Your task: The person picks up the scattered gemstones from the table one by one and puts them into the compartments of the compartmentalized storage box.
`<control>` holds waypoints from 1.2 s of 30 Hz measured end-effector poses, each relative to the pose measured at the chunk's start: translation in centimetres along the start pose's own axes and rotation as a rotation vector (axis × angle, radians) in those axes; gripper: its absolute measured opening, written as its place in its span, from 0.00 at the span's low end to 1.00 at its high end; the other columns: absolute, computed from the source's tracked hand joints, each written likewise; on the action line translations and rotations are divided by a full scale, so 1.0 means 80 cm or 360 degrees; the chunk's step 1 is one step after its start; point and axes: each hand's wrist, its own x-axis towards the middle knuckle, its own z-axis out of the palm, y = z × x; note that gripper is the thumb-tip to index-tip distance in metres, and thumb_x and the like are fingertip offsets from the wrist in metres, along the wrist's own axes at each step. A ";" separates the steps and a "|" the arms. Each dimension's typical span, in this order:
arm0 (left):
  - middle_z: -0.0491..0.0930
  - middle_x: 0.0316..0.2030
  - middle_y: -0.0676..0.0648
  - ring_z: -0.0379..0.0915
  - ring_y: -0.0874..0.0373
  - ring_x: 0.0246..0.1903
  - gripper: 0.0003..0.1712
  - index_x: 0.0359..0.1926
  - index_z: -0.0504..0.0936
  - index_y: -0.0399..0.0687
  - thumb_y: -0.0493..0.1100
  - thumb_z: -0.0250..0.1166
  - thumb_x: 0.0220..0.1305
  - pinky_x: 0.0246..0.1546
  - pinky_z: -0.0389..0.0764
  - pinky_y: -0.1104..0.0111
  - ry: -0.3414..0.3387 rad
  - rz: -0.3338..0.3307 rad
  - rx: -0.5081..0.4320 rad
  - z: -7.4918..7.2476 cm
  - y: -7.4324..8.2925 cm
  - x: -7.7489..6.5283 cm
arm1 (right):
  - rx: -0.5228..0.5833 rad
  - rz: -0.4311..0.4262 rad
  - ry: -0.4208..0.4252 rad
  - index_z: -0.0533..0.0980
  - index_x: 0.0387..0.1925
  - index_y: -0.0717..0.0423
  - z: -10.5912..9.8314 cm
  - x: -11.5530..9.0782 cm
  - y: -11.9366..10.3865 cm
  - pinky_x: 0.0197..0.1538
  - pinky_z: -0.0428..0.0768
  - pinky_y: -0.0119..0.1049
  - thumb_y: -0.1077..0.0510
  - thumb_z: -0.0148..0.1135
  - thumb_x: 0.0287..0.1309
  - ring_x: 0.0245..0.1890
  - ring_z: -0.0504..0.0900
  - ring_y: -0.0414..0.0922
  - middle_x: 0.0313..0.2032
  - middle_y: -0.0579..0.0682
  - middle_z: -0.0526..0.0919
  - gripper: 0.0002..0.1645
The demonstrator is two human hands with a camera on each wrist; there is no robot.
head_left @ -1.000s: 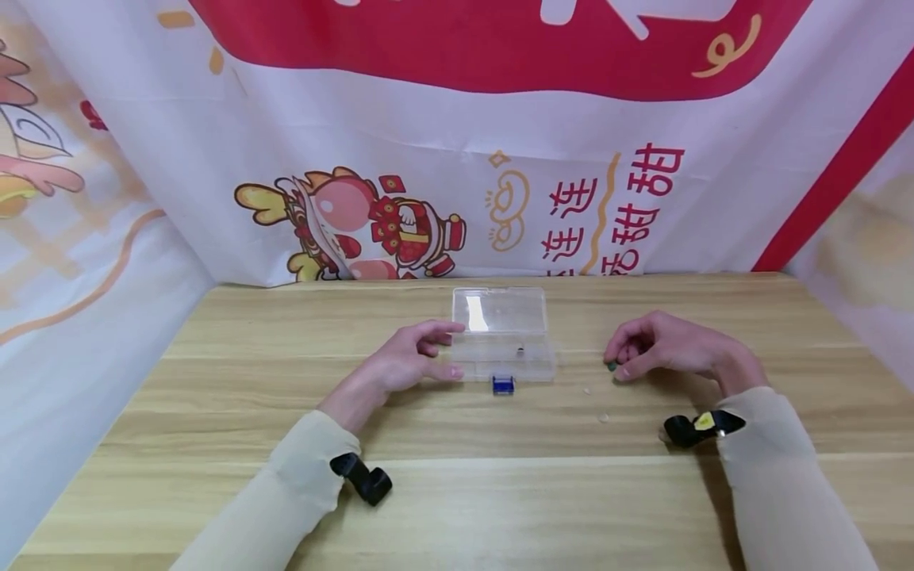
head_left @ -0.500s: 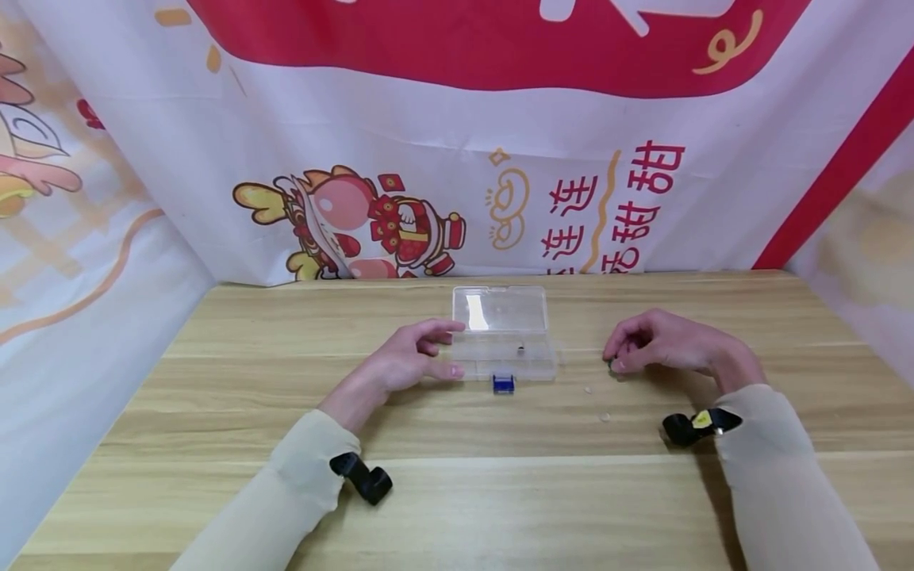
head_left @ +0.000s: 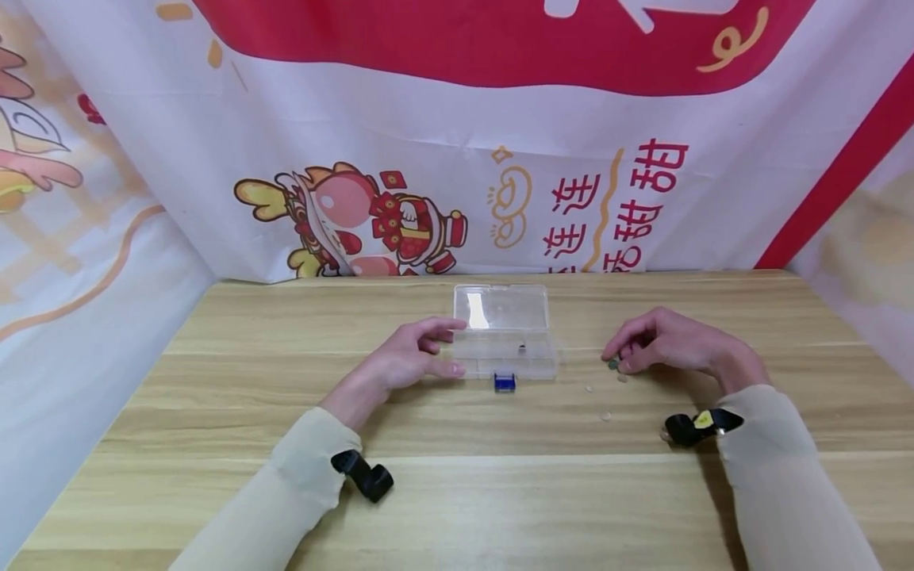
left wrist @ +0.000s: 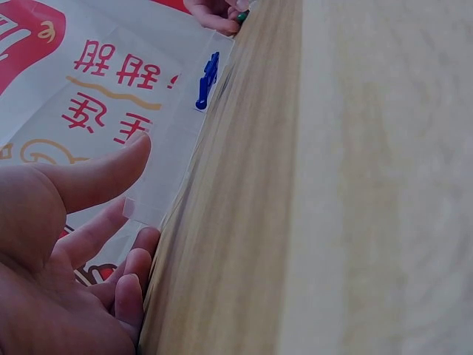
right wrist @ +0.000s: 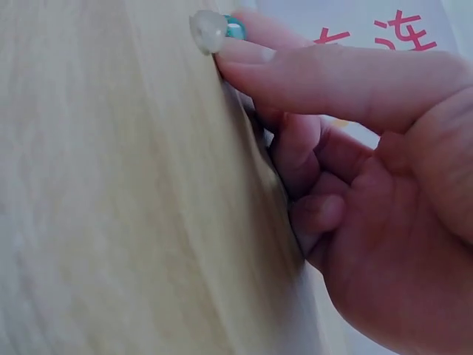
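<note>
"Printed cloth point(head_left: 485, 119) hangs behind us and at both sides; where does our wooden table point(head_left: 457, 500) give us room to move?"

"Mostly on our own side: wood runs from the clear box point(head_left: 531, 369) down to the near edge, and another stretch of it lies between the box and our right hand point(head_left: 666, 345). The box sits towards the back edge, its lid point(head_left: 514, 306) folded back to the cloth, its blue latch point(head_left: 505, 383) jutting from the front"

"And how do our hands stand?"

"Our left hand point(head_left: 410, 357) is spread wide, thumb and forefinger spanning the box's left end; how firmly they touch it, we can't tell. Our right, well off the box's right end, pinches a green bead point(right wrist: 236, 28), with a clear bead point(right wrist: 207, 31) just beside it"

"Anything else near our path?"

"Two small pale pieces point(head_left: 606, 417) lie on the wood, nearer us than that hand, and a tiny dark piece point(head_left: 522, 348) sits inside the box"
</note>
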 end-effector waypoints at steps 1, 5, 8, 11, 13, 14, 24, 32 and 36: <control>0.75 0.68 0.49 0.66 0.48 0.61 0.38 0.70 0.79 0.67 0.41 0.80 0.60 0.64 0.69 0.55 0.0000 0.0000 -0.0001 0.000 0.000 0.000 | -0.0011 0.0000 0.0006 0.89 0.48 0.53 0.000 0.000 -0.001 0.47 0.78 0.34 0.58 0.76 0.60 0.38 0.79 0.45 0.37 0.53 0.86 0.14; 0.75 0.68 0.49 0.65 0.48 0.61 0.37 0.69 0.79 0.68 0.42 0.80 0.61 0.65 0.69 0.55 0.0002 -0.0006 -0.0004 0.000 0.000 0.000 | -0.0030 -0.0012 0.0013 0.89 0.46 0.55 0.001 0.001 -0.002 0.44 0.76 0.33 0.57 0.77 0.59 0.36 0.78 0.43 0.35 0.53 0.85 0.14; 0.75 0.68 0.49 0.65 0.48 0.61 0.37 0.69 0.79 0.69 0.43 0.79 0.61 0.65 0.68 0.55 -0.0001 -0.0011 -0.0002 -0.001 -0.001 0.001 | -0.0021 -0.0012 0.0007 0.89 0.47 0.55 0.002 0.001 -0.004 0.43 0.76 0.33 0.57 0.78 0.59 0.35 0.78 0.44 0.34 0.53 0.84 0.14; 0.75 0.68 0.49 0.65 0.48 0.61 0.37 0.70 0.79 0.69 0.42 0.79 0.61 0.65 0.69 0.55 0.0000 -0.0014 0.0000 -0.001 -0.001 0.000 | -0.0046 -0.0015 0.0015 0.89 0.46 0.54 0.003 0.001 -0.006 0.43 0.75 0.33 0.57 0.78 0.58 0.35 0.77 0.44 0.33 0.53 0.83 0.14; 0.75 0.68 0.49 0.65 0.48 0.61 0.37 0.70 0.79 0.68 0.42 0.79 0.61 0.64 0.69 0.55 -0.0001 -0.0010 0.0001 -0.001 -0.001 0.001 | -0.0085 -0.0020 0.0031 0.89 0.45 0.53 0.005 0.002 -0.008 0.44 0.74 0.34 0.55 0.78 0.59 0.35 0.77 0.44 0.33 0.52 0.83 0.13; 0.75 0.68 0.49 0.65 0.49 0.61 0.37 0.69 0.79 0.68 0.42 0.80 0.60 0.64 0.69 0.55 0.0001 -0.0008 0.0002 -0.001 -0.001 0.001 | -0.0104 -0.0020 0.0039 0.89 0.44 0.52 0.006 0.002 -0.009 0.44 0.73 0.34 0.55 0.78 0.59 0.35 0.77 0.44 0.33 0.52 0.83 0.12; 0.75 0.68 0.48 0.65 0.48 0.61 0.36 0.69 0.80 0.67 0.43 0.79 0.62 0.65 0.68 0.55 0.0001 0.0006 -0.0010 0.001 0.001 -0.002 | -0.0181 -0.0045 0.0120 0.88 0.43 0.49 0.009 0.007 -0.016 0.48 0.72 0.38 0.51 0.76 0.62 0.42 0.76 0.47 0.40 0.50 0.88 0.10; 0.75 0.68 0.48 0.65 0.48 0.61 0.36 0.69 0.80 0.68 0.43 0.79 0.62 0.64 0.68 0.55 0.0004 0.0010 -0.0012 0.000 0.000 -0.001 | -0.0210 -0.0095 0.0292 0.87 0.44 0.46 0.015 0.007 -0.033 0.47 0.76 0.37 0.49 0.74 0.65 0.44 0.77 0.48 0.42 0.48 0.89 0.10; 0.76 0.67 0.49 0.65 0.48 0.61 0.36 0.69 0.80 0.68 0.43 0.79 0.62 0.65 0.68 0.55 0.0012 0.0000 -0.0006 0.001 -0.001 0.000 | -0.0166 -0.0071 0.0348 0.87 0.46 0.48 0.016 0.006 -0.040 0.45 0.79 0.36 0.48 0.75 0.65 0.43 0.80 0.49 0.44 0.50 0.89 0.12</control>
